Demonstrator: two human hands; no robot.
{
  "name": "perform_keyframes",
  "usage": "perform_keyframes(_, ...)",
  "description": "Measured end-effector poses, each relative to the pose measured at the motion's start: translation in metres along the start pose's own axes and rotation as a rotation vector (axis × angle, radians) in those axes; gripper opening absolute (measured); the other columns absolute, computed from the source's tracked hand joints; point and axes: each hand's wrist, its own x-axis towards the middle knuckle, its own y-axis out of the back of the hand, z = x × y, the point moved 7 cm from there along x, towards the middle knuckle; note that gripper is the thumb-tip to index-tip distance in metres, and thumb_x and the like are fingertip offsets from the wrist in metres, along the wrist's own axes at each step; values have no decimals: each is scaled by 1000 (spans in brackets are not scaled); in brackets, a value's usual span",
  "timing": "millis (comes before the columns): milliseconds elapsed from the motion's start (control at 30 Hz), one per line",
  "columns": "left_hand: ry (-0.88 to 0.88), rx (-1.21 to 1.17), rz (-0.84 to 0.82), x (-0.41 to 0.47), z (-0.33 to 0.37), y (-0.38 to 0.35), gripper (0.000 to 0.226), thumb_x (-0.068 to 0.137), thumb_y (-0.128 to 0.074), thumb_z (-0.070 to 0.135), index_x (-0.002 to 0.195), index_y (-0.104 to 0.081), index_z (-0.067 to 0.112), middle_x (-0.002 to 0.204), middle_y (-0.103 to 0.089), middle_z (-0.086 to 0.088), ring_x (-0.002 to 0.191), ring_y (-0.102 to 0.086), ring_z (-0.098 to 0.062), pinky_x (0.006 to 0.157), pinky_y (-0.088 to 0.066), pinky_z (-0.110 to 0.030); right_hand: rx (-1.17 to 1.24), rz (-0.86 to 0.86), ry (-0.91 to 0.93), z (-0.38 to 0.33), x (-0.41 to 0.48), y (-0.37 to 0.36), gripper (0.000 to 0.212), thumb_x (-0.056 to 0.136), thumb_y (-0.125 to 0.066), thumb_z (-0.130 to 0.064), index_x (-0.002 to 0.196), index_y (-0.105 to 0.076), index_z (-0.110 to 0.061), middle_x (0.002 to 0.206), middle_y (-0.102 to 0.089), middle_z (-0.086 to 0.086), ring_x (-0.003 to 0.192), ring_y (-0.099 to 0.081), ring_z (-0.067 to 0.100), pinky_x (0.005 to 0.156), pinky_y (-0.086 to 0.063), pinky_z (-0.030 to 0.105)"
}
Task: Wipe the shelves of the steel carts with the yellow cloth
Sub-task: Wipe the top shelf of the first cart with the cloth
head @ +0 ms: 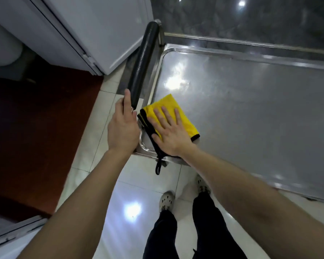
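A folded yellow cloth (168,106) with a black edge and a hanging black loop lies on the near left corner of the steel cart's top shelf (251,109). My right hand (168,131) rests flat on the cloth, fingers spread, pressing it onto the steel. My left hand (123,126) wraps around the near end of the cart's black padded handle (142,60), thumb along the bar. The lower shelves are hidden under the top one.
A white door or cabinet panel (101,30) stands close behind the handle. A dark red mat (36,128) covers the floor at left. Glossy white tiles (131,212) lie below, where my feet stand. A dark wall (251,17) runs behind the cart.
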Motion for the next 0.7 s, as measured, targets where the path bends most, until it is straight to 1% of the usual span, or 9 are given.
perform_keyframes(133, -28, 31, -9, 5, -5, -4, 68, 112, -46, 23, 172, -15, 14, 153, -46, -19, 106, -60, -39, 78, -50, -51, 50, -27, -7, -29, -58, -7, 64, 112, -29, -57, 170, -23, -32, 179, -10, 2, 166, 2, 30, 128, -6, 66)
perform_keyframes(233, -59, 40, -12, 9, -1, -5, 69, 112, -46, 25, 172, -15, 9, 161, -40, -23, 134, -51, -41, 105, -47, -54, 73, -82, -12, -27, -90, -4, 66, 110, -32, -61, 170, -22, -36, 180, -7, -2, 166, 4, 26, 131, 0, 62)
perform_keyframes(300, -119, 137, -14, 7, 2, -2, 72, 111, -47, 31, 171, -15, 7, 169, -29, -21, 156, -31, -38, 127, -27, -56, 112, -105, -27, -24, -103, 3, 67, 110, -33, -63, 170, -17, -38, 180, -4, -4, 166, 6, 21, 132, 6, 55)
perform_keyframes(333, -191, 169, 17, 2, 6, 2, 71, 109, -49, 32, 169, -20, 8, 168, -31, -20, 156, -30, -37, 129, -22, -55, 169, -73, -74, -22, -108, 12, 67, 110, -36, -62, 170, -19, -37, 180, -7, -4, 166, 4, 18, 133, 5, 52)
perform_keyframes(400, -414, 136, 71, -14, 22, 5, 58, 103, -57, 22, 158, -42, 12, 149, -51, -14, 138, -48, -34, 119, -32, -51, 299, 118, -279, -9, -124, 34, 62, 110, -50, -50, 166, -36, -27, 175, -29, 3, 164, -18, 22, 133, -10, 47)
perform_keyframes(467, -569, 8, -2, -33, 37, -8, 37, 98, -64, 13, 135, -64, 14, 122, -64, -8, 111, -60, -31, 101, -45, -46, 305, 336, -594, 12, -152, 51, 50, 106, -60, -37, 149, -57, -13, 149, -58, 12, 141, -51, 35, 118, -38, 46)
perform_keyframes(500, -566, -66, -95, -38, 41, -19, 27, 101, -63, 13, 127, -69, 13, 116, -66, -8, 105, -62, -32, 95, -49, -46, 265, 342, -754, 22, -165, 51, 44, 105, -60, -37, 139, -63, -10, 135, -64, 14, 127, -57, 37, 107, -44, 47)
perform_keyframes(567, -415, -163, -287, -36, 41, -46, 26, 109, -54, 20, 128, -69, 10, 122, -65, -12, 108, -64, -34, 94, -51, -48, 239, 184, -963, 34, -178, 40, 43, 106, -54, -45, 125, -67, -9, 122, -68, 15, 118, -57, 37, 99, -45, 47)
perform_keyframes(700, -38, -242, -522, -22, 33, -92, 52, 114, -43, 44, 154, -49, 12, 147, -58, -18, 133, -56, -38, 107, -45, -48, 366, 44, -1004, 42, -172, 33, 37, 102, -58, -42, 118, -70, -10, 120, -69, 15, 120, -58, 37, 99, -49, 46)
